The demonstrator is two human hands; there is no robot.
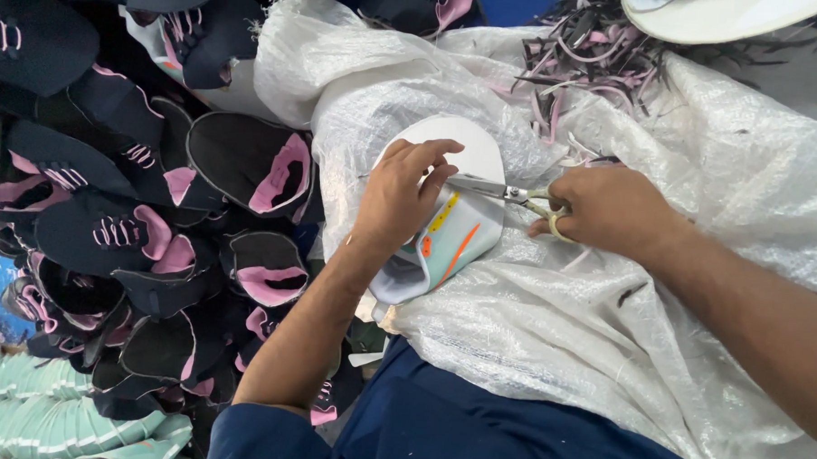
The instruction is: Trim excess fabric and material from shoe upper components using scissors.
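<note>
1. Head view: the left hand presses down on a pale shoe upper, fingers curled over its rounded white edge. This grip pins the piece flat, likely so that the edge stays steady under the blades.
2. The right hand is closed through the yellowish loops of a pair of scissors. Their steel blades point left and meet the shoe upper just beside the left fingertips; how far the blades are parted cannot be told.
3. The shoe upper lies on a white woven plastic sack draped over the person's lap, near the sack's left edge. It is smooth and curved, white outside, with a light teal panel bearing orange and yellow stripes.
4. The sack is crinkled, thin and semi-sheer, and serves as a soft working surface.
5. Left of the sack lies a heap of dark uppers with pink linings, matt and fabric-like.
6. At the top, thin dark and pink trimmed strips lie tangled on the sack.
7. At the lower left corner, mint-green pieces sit stacked in rows.
</note>
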